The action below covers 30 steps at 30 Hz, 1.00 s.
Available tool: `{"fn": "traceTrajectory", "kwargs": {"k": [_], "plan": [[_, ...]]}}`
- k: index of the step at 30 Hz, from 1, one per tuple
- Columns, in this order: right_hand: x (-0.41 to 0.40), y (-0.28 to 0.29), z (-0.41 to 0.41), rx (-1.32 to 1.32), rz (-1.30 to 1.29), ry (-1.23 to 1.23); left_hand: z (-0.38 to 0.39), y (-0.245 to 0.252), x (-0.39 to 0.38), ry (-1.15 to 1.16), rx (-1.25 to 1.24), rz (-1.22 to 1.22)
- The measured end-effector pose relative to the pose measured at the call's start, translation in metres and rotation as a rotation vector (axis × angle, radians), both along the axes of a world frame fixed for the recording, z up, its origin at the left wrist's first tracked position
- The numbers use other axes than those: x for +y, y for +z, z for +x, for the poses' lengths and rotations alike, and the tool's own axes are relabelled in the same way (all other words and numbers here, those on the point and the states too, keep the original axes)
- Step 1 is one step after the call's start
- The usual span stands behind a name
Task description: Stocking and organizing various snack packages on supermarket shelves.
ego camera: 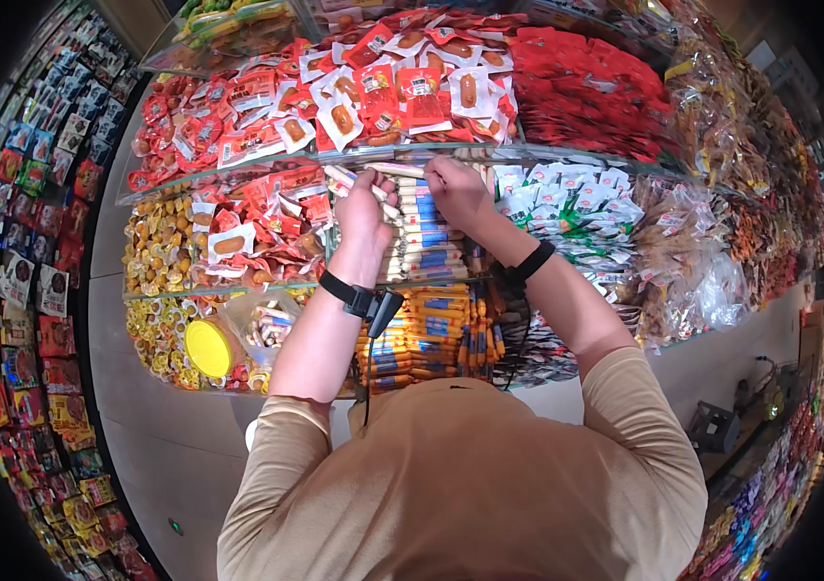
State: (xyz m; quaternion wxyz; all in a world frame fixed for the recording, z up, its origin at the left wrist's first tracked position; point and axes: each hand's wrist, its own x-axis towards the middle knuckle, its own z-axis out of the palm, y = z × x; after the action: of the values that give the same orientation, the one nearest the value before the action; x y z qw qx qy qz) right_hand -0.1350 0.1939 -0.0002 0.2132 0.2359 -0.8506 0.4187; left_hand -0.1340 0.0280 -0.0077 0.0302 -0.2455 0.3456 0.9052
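Note:
Several white-wrapped sausage sticks lie in my left hand [365, 209], palm up, at the left side of a glass-walled compartment. My right hand [454, 190] has its fingers curled around the right end of another wrapped stick [396, 169] near the compartment's back wall. Under and between both hands, more sausage sticks with white and blue wrappers [419, 225] are stacked in rows. In front of them is a compartment of orange-wrapped sticks with blue bands [426, 327]. Both wrists wear black straps, and a dark device with a cable hangs at the left one.
Glass dividers [274, 289] separate the compartments. Red and white snack packs [267, 218] lie left, white and green packets [572, 196] right. A yellow-lidded jar [209, 348] and an open plastic bag of wrapped sticks [270, 323] stand front left. Stocked shelves [41, 290] line the far left.

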Motion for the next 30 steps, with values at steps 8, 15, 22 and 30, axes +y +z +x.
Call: {"fn": "traceTrajectory", "kwargs": {"k": [8,15,22,30], "plan": [[0.008,-0.024,-0.010,0.326,0.359,-0.404,-0.003,-0.003,0.004,-0.088,-0.007,0.008],[0.006,-0.012,0.000,0.179,0.683,-0.537,0.000,0.009,-0.001,-0.069,-0.015,0.002],[0.004,-0.008,-0.001,0.008,0.596,-0.062,0.000,0.009,-0.015,-0.122,0.004,-0.047],[-0.001,-0.006,0.004,-0.062,0.628,-0.241,0.006,0.006,-0.025,-0.122,0.005,0.004]]}}
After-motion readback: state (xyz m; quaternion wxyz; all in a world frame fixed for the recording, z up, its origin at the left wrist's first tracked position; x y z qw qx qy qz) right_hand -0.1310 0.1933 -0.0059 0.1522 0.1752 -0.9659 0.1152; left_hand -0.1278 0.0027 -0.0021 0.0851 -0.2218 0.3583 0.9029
